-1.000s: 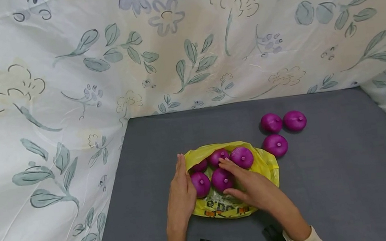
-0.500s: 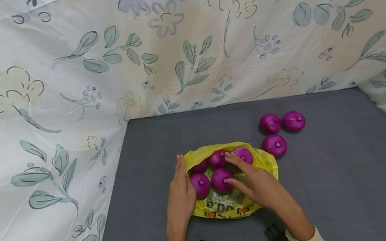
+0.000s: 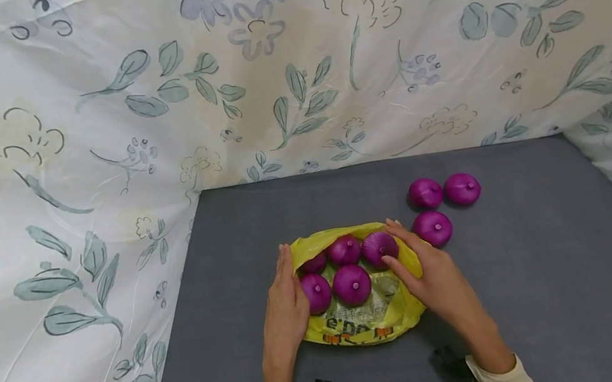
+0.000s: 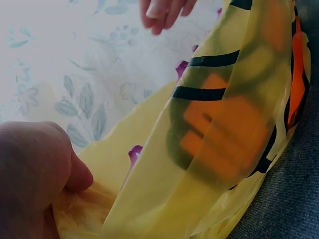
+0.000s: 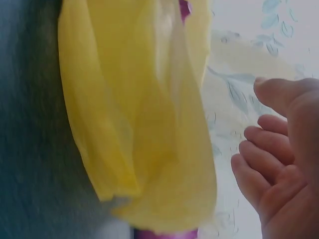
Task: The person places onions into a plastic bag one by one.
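"What's behind everything?"
"A floral cloth (image 3: 270, 75), hanging around a dark grey tabletop (image 3: 549, 289)."
"And on that?"
"A yellow plastic bag (image 3: 412, 314), mouth open, lettering near its lower edge."
"The hands?"
"The left hand (image 3: 286, 303) lies along the bag's left side, fingers straight and together. The right hand (image 3: 437, 277) is at the right rim, thumb spread from the fingers."
"Smallest last?"
"Five purple onions (image 3: 352, 285) sit inside the bag; three loose onions (image 3: 432, 229) cluster on the tabletop just beyond its right side."
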Available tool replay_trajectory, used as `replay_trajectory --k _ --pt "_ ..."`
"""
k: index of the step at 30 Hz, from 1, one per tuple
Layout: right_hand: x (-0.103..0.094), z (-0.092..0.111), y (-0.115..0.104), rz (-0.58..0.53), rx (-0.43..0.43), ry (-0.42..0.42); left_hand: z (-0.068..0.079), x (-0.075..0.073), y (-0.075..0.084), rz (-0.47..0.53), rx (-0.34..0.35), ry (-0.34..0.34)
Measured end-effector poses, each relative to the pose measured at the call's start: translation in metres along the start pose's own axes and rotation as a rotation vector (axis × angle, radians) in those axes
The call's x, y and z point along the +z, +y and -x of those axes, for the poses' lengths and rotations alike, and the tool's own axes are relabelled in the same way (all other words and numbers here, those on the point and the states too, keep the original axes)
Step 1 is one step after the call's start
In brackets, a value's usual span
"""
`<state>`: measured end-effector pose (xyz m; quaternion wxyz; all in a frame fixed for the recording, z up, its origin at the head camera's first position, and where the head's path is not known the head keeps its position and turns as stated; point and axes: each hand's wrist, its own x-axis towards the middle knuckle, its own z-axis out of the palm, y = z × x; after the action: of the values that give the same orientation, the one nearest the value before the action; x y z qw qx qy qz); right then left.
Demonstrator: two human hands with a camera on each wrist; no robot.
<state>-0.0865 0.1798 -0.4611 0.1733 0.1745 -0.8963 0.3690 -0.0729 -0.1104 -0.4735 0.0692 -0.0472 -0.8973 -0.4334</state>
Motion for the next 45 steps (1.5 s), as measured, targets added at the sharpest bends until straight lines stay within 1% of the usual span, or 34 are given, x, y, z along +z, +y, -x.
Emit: replay_trajectory --k 3,8,11,17,24,30,36,40,45 --pt "-0.007 0.001 0.006 0.010 0.019 0.070 0.000 0.000 0.000 0.006 -0.002 -0.006" --pt "-0.018 0.002 0.016 -0.008 0.059 0.162 0.001 0.000 0.000 0.014 -0.029 -0.012" --pt "-0.027 0.003 0.021 -0.012 0.113 0.218 0.000 -0.001 0.000 0.005 -0.022 -0.014" --pt "-0.044 0.010 0.032 -0.052 0.255 0.312 -0.002 0.000 0.001 0.003 -0.012 -0.026" --pt "-0.058 0.016 0.046 -0.006 0.357 0.393 -0.003 -0.001 0.003 0.003 -0.021 -0.029" --pt "-0.068 0.021 0.053 0.005 0.454 0.420 -0.004 0.000 0.003 0.001 -0.011 -0.022" --pt "-0.072 0.022 0.062 0.021 0.514 0.428 -0.004 -0.001 0.001 0.001 -0.006 -0.018" --pt "-0.077 0.020 0.068 0.035 0.567 0.406 -0.005 -0.002 0.000 0.002 -0.004 -0.021" --pt "-0.084 0.014 0.075 0.045 0.623 0.342 -0.005 -0.002 0.000 0.004 0.000 -0.021"
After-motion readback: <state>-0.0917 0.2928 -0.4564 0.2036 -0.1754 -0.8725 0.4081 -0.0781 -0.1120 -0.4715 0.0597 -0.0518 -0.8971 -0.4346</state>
